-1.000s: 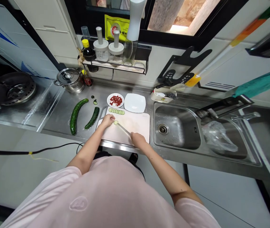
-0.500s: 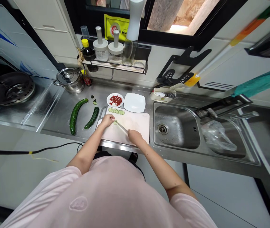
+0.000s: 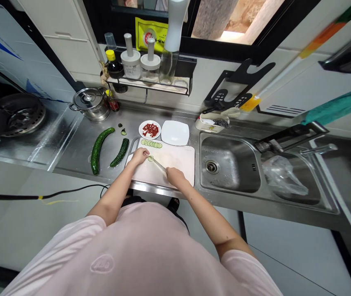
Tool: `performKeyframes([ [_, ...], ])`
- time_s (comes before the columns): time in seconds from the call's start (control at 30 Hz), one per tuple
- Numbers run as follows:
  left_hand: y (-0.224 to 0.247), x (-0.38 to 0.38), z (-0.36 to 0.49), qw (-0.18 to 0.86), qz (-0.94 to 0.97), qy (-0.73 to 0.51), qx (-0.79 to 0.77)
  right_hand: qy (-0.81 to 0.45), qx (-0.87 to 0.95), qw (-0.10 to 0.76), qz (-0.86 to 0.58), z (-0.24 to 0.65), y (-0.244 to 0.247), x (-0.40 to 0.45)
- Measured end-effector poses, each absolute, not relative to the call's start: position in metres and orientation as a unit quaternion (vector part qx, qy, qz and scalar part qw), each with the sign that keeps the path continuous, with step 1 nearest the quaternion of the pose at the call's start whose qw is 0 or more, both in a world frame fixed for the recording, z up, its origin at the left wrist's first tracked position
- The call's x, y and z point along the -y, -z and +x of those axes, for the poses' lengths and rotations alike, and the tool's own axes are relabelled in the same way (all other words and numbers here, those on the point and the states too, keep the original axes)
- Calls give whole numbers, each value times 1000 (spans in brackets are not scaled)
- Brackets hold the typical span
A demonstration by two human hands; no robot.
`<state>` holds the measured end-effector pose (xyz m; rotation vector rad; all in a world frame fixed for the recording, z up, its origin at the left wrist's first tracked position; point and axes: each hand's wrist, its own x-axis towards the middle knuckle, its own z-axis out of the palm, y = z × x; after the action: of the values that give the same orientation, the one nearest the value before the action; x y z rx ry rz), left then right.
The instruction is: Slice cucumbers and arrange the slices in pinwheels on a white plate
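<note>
My right hand [image 3: 175,176] is wrapped round the handle of a knife [image 3: 160,165], whose blade slants up and left over the white cutting board [image 3: 177,158]. At the blade's tip lies a round cucumber slice [image 3: 150,158]. Just left of it is my left hand [image 3: 140,156], its fingers pinched together; whatever they hold is too small to tell. A row of overlapping cucumber slices [image 3: 151,144] rests along the board's far edge. To the left on the steel counter are a short cut cucumber [image 3: 120,153] and a long curved whole cucumber [image 3: 100,150].
Behind the board stand a plate of chopped red pieces [image 3: 141,134] and a white square plate [image 3: 175,132]. Small cucumber ends [image 3: 123,132] lie on the counter. A lidded pot [image 3: 91,105] is at the back left, a wok [image 3: 12,113] further left, and a sink [image 3: 231,164] to the right.
</note>
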<state>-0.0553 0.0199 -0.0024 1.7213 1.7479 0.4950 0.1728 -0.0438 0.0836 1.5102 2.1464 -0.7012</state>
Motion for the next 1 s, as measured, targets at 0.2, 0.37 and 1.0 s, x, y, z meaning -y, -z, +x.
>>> performKeyframes([
  [0.2, 4, -20, -55, 313, 652, -191, -664, 248, -776, 209, 541, 172, -84, 44],
  [0.37, 6, -21, -56, 310, 658, -187, -660, 247, -774, 213, 543, 172, -84, 43],
  [1.0, 11, -23, -59, 307, 667, -190, -652, 246, -775, 222, 538, 181, -88, 46],
])
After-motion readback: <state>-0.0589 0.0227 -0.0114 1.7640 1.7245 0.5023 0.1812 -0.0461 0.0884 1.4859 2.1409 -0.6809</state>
